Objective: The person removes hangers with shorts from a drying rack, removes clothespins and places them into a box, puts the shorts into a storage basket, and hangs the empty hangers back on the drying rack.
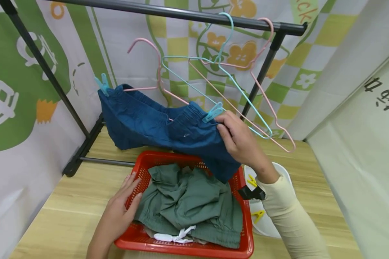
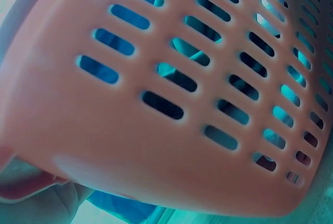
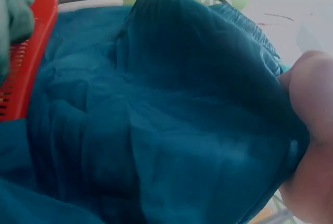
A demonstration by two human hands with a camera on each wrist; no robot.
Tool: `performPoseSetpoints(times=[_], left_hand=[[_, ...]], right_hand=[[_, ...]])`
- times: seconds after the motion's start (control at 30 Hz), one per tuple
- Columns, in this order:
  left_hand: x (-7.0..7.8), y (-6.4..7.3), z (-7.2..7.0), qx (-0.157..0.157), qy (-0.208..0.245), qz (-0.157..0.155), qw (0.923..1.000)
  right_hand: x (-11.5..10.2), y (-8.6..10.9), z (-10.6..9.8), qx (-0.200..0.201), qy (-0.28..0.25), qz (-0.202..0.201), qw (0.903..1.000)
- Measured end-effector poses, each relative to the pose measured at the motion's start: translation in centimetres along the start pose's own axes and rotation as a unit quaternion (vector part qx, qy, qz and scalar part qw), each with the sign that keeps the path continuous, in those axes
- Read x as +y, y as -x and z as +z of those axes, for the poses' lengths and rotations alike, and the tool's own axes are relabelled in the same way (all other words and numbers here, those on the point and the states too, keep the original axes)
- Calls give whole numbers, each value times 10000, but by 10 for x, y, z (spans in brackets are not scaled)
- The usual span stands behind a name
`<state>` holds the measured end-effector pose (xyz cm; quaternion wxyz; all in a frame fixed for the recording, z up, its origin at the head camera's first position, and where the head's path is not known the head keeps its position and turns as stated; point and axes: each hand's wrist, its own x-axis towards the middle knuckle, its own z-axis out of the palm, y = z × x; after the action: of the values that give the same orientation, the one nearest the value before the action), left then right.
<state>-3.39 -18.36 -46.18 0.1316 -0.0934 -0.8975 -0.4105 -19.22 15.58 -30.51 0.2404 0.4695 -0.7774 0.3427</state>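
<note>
With the right hand (image 1: 241,138), clamps the grip on blue shorts (image 1: 142,118), pinching cloth near the right end of the waistband, just beside a light blue clip (image 1: 214,112). Holds the shorts near the far side of a red basket (image 1: 181,248), with one leg hanging in front of the far right rim in the head view. Fastened at the waistband's other end by a second clip (image 1: 102,86); threaded at the waist by a pink hanger (image 1: 158,66), with hook below and apart from a black rail (image 1: 188,14). Rests the left hand (image 1: 118,207) on the basket's left rim, with thumb and fingers apart. Piled inside the basket: green shorts (image 1: 188,194), with a white drawstring (image 1: 181,235) near the front rim. Set beside the basket on a wooden worktop (image 1: 61,216): a white tub (image 1: 267,226) with yellow clips (image 1: 258,216), partly hidden by the right sleeve (image 1: 295,216).
</note>
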Motion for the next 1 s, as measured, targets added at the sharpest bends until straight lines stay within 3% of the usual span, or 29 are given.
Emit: performPoseSetpoints(times=[0.17, 0.33, 0.57, 0.7, 0.87, 1.0], left_hand=[[-2, 0, -2, 51, 34, 17, 10000], [-2, -3, -5, 73, 67, -58, 9999], [2, -19, -27, 261, 11, 300, 9992], [4, -29, -42, 683, -102, 629, 9956], [6, -39, -57, 1374, -112, 696, 9880], [10, -41, -67, 1490, 29, 637, 9868]], right_hand=[[-7, 20, -7, -118, -347, 48, 9993], [-6, 43, -17, 16, -588, 361, 9976], [3, 85, -28, -28, -822, 925, 9923], [2, 101, -34, -75, -921, 1020, 9905], [3, 114, -39, -163, -1156, 1021, 9879], [2, 123, -43, -301, -1268, 1176, 9845]])
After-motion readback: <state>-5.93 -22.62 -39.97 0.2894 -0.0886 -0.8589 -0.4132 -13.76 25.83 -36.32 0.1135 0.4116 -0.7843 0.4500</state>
